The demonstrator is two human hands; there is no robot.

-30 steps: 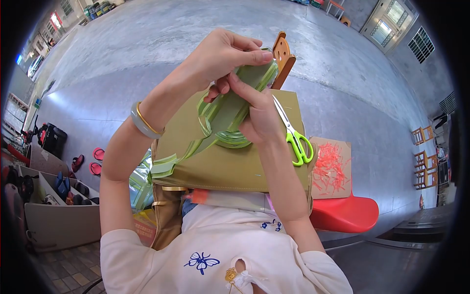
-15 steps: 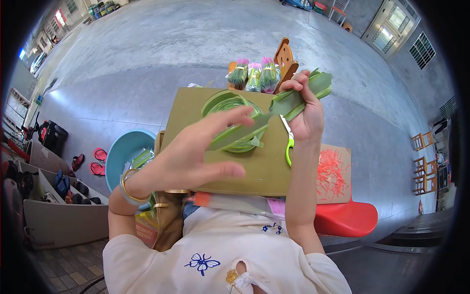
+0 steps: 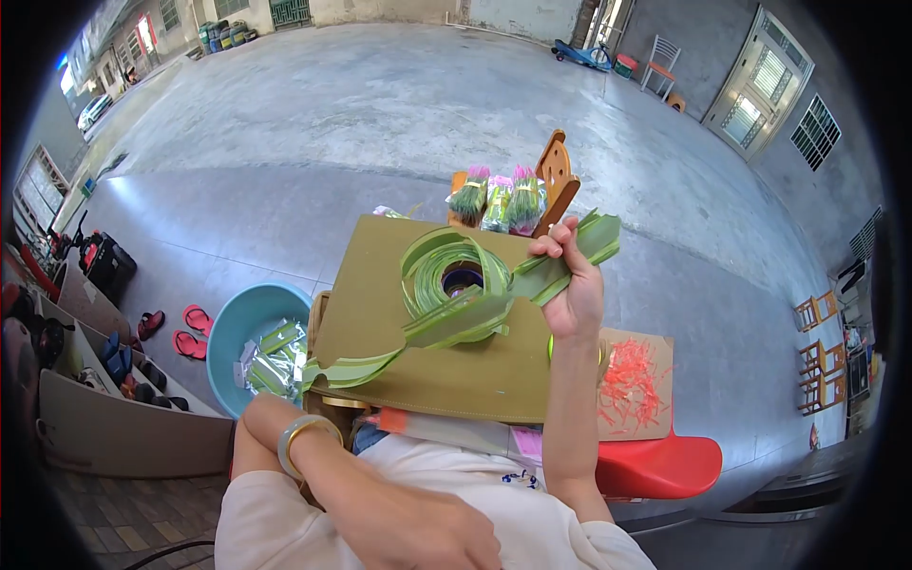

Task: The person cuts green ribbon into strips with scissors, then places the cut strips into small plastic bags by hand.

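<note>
My right hand (image 3: 573, 285), raised over the table's right side, is closed around a wide green plastic-like ribbon (image 3: 456, 321). One end sticks up past the fingers; the rest runs down left across the table and over its edge. Beneath the strip lies a coil of the same green ribbon (image 3: 426, 261) with a dark core. Against my white shirt (image 3: 380, 456), my left hand (image 3: 432, 530) is drawn back with curled fingers; what they hold, if anything, is hidden. My right forearm covers most of the scissors, leaving bits of the green handle (image 3: 551, 349) visible.
Left of the olive table (image 3: 380, 285) stands a blue basin (image 3: 220, 332) with shiny wrapped green pieces. Pink-tipped green bundles (image 3: 470, 197) sit beyond the table by a wooden chair back (image 3: 556, 180). Orange-red shreds (image 3: 634, 385) lie on cardboard above a red stool (image 3: 665, 465).
My left hand has left the ribbon area and drawn back to my chest. The right hand keeps its hold on the ribbon. The view has tilted up, and the scissors are now mostly hidden.
</note>
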